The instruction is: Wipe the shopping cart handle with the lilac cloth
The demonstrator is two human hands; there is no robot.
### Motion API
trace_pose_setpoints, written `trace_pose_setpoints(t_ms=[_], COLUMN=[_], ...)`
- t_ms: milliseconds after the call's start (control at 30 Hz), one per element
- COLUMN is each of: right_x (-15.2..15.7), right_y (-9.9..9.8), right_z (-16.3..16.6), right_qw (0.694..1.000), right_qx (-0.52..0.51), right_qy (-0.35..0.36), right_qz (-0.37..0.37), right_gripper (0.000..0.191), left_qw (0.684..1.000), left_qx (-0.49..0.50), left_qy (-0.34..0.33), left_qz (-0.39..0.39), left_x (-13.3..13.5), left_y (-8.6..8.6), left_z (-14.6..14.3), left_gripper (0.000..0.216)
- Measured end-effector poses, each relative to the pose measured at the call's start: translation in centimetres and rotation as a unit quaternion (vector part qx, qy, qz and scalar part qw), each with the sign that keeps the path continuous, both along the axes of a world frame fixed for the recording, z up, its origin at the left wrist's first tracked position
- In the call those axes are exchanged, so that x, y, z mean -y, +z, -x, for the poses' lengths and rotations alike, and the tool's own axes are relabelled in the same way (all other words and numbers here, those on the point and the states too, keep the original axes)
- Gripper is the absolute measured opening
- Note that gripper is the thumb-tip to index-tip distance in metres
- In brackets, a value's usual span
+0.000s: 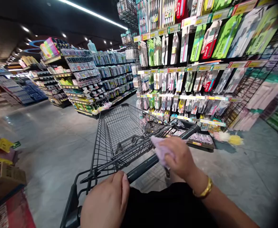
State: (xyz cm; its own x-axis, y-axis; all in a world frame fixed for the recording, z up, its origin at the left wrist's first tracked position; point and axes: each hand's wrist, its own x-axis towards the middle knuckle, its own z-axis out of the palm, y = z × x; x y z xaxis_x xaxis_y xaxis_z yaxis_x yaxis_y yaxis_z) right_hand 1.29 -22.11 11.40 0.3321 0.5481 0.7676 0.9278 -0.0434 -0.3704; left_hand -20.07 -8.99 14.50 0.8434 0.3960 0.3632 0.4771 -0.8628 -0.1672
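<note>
A dark wire shopping cart (99,139) stands right in front of me, its basket bare except for the folded child-seat frame. My left hand (106,201) is wrapped round the left part of the cart's handle bar (142,167). Farther right, my right hand (179,155) clutches a light purple cloth (161,150) over the same bar. The cloth hangs down beside the bar; whether the fingers also press on the bar is hidden. A gold bracelet (204,188) circles my right wrist.
A rack of hanging packaged goods (183,71) rises close by on the right. Shelves (81,76) line the aisle ahead and left. At the left edge sits a cardboard box (10,180) on a red base. Grey floor (58,136) lies between.
</note>
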Motion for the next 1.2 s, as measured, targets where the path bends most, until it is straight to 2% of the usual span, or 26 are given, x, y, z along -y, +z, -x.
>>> trace_pose_setpoints(t_ms=[67,100,200,267,333,467,500,567,600,700,767,833,933,1000,1033,1100,1200], right_x=[0.4,0.2,-1.2,-1.3,-0.2,3.0,3.2,2.7,2.0,-0.2,-0.5,0.5,2.7,3.4,3.4,2.9,2.5], right_y=[-0.1,0.0,0.5,0.4,-0.2,-1.6,-1.6,-1.0,-0.6,0.6,0.8,0.5,-0.3,-0.8,-0.9,-0.9,-0.3], right_z=[-0.8,-0.1,4.0,5.1,2.9,-5.4,-6.5,-6.0,-4.5,0.9,2.2,0.6,-4.0,-5.3,-5.0,-3.1,-0.6], right_qw=[0.998,0.998,0.999,0.994,0.995,0.996,0.993,0.989,0.99,1.0,0.997,0.998,0.998,0.993,0.993,0.996,0.998], right_qx=[-0.019,-0.021,0.012,0.039,0.053,0.011,-0.008,-0.029,-0.03,-0.005,0.018,0.029,0.013,0.002,0.003,0.019,0.064], right_qy=[-0.053,-0.051,0.039,0.087,0.075,-0.08,-0.113,-0.141,-0.136,-0.006,0.052,0.046,-0.065,-0.117,-0.117,-0.072,0.011], right_qz=[-0.025,-0.024,0.022,0.05,0.034,-0.031,-0.035,-0.028,-0.019,0.025,0.045,0.041,0.007,-0.018,-0.03,-0.039,0.021], right_gripper=[0.028,0.027,0.03,0.034,0.037,0.034,0.033,0.028,0.025,0.027,0.03,0.029,0.027,0.026,0.026,0.027,0.029], left_qw=[1.0,1.0,0.999,0.999,0.999,1.0,1.0,1.0,1.0,0.998,0.998,0.999,1.0,1.0,1.0,0.998,0.997], left_qx=[-0.002,-0.002,-0.005,-0.009,-0.011,-0.01,-0.008,0.004,0.015,0.03,0.011,-0.013,-0.014,-0.004,0.002,0.007,0.01], left_qy=[0.008,0.01,0.005,-0.005,-0.008,0.0,0.003,0.009,0.006,-0.037,-0.046,-0.023,-0.001,0.004,0.01,0.016,0.003], left_qz=[-0.018,-0.025,-0.034,-0.034,-0.033,-0.025,-0.021,-0.011,-0.004,0.032,0.048,0.043,0.01,-0.015,-0.028,-0.054,-0.081], left_x=[-0.1,-0.1,-0.2,-0.2,-0.3,-0.6,-0.6,-0.4,-0.1,1.1,1.9,2.2,2.0,1.6,1.4,0.9,-0.1], left_y=[-0.2,-0.3,-0.3,-0.1,0.0,0.1,0.1,0.2,0.3,0.7,0.9,0.8,0.4,0.2,0.1,0.1,0.1], left_z=[0.0,0.0,-0.1,-0.1,0.0,0.6,0.6,0.3,-0.2,-2.4,-4.1,-5.1,-5.0,-4.4,-4.0,-3.2,-1.8], left_gripper=[0.032,0.033,0.033,0.034,0.035,0.035,0.035,0.034,0.032,0.031,0.034,0.038,0.039,0.037,0.037,0.037,0.039])
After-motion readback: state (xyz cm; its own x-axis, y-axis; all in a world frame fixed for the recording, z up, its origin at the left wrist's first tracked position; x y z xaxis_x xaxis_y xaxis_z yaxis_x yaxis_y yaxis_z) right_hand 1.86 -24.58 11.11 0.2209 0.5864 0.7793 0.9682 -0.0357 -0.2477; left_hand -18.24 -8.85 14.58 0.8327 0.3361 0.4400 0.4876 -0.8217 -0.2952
